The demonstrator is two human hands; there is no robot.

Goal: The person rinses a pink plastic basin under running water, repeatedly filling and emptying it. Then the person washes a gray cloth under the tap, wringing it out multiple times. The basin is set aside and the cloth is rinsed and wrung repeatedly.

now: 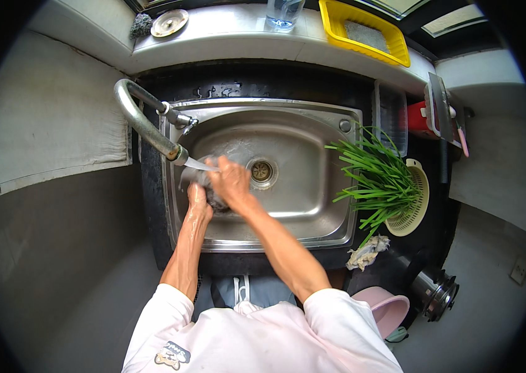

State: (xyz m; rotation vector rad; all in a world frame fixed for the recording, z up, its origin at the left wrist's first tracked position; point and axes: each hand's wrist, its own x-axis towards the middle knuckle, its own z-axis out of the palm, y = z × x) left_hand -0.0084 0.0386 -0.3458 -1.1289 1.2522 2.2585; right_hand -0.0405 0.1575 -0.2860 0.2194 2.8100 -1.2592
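Water runs from the curved metal faucet [151, 133] onto my hands over the left part of the steel sink [300, 155]. My left hand [198, 195] has its fingers closed at a dark grey thing [193, 178], blurred by motion and partly covered, so its kind is unclear. My right hand [232, 180] presses on the same thing from the right, under the stream, its fingers bent and smeared by motion. Whether it also holds a scrubber or cloth is hidden. The drain [261, 171] lies just right of my right hand.
Right of the sink, long green stalks [378, 183] lie over a cream colander [421, 199]. Near them are a crumpled rag [367, 252], a pink basin [387, 308] and a steel pot [434, 292]. A clear bin [390, 118] and cleaver [440, 105] stand behind; a yellow tray [400, 53] sits on the ledge.
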